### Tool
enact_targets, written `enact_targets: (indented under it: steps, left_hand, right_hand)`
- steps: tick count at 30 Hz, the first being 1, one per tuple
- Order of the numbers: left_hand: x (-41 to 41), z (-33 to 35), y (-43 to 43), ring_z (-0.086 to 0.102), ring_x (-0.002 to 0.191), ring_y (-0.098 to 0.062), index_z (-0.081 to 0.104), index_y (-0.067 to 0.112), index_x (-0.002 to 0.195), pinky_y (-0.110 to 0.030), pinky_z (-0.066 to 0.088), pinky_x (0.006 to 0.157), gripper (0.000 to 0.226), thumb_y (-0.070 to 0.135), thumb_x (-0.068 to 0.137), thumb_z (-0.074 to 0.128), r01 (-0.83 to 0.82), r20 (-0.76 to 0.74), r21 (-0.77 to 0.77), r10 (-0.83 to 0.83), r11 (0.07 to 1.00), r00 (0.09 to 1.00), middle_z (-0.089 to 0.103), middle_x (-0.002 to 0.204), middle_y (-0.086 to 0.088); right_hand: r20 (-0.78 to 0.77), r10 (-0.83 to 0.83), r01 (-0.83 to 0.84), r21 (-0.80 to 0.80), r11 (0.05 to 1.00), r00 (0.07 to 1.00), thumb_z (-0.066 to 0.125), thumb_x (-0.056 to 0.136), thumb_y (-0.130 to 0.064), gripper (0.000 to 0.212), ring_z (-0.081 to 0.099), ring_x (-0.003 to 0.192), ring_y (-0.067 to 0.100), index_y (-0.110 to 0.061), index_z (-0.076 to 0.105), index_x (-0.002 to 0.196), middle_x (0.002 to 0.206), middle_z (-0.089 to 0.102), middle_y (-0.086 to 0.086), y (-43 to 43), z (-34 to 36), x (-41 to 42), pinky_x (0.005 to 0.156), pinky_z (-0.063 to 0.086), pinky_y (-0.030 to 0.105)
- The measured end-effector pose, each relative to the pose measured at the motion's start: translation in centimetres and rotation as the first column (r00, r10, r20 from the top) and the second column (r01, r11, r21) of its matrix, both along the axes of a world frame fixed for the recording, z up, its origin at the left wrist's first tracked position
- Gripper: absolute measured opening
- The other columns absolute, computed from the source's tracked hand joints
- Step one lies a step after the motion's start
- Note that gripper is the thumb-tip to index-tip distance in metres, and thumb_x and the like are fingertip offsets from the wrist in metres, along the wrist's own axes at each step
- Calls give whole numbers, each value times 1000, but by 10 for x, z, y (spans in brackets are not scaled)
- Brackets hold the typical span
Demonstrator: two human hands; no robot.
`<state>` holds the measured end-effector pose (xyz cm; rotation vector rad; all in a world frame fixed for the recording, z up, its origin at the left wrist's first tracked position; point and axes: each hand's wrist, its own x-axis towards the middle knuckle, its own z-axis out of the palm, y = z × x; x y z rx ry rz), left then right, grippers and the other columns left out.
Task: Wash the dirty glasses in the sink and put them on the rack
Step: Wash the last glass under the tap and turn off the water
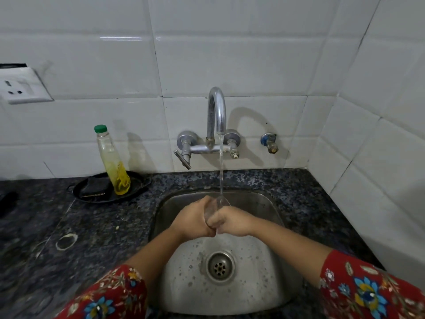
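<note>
The glass point(215, 209) is held tilted under the running stream, above the sink point(264, 261), at 12 o'clock from the drain point(220, 264). The left hand point(195, 218) curls round its body from 9 o'clock, and the right hand point(232, 221) curls round its lower end from 3 o'clock. Wet glass is likely slick, so a loosened hold could drop it onto the steel and chip it. Water from the tap point(217, 111) striking the rim may splash. No rack is visible.
</note>
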<state>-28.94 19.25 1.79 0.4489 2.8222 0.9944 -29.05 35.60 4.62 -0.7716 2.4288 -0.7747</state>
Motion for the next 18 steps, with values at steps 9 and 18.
enact_targets:
  steps: [9,18]
  left_hand:
    - [13,17,4,62,103,-21,49,25,131,-33,52,81,74,36,66,82,236,251,-758,-62,609,966,63,117,-1]
    - [-7,28,-4,63,99,-21,58,23,104,-34,52,84,54,29,57,84,112,238,-337,-30,935,971,66,108,-1]
  right_hand:
    - [859,-296,752,-144,643,418,49,95,-6,21,69,82,14,-8,65,109,83,74,0,3,-33,36,72,52,22]
    - [398,-466,613,-521,594,790,33,103,-15,36,67,77,5,-7,65,90,83,71,4,0,-26,37,78,50,22]
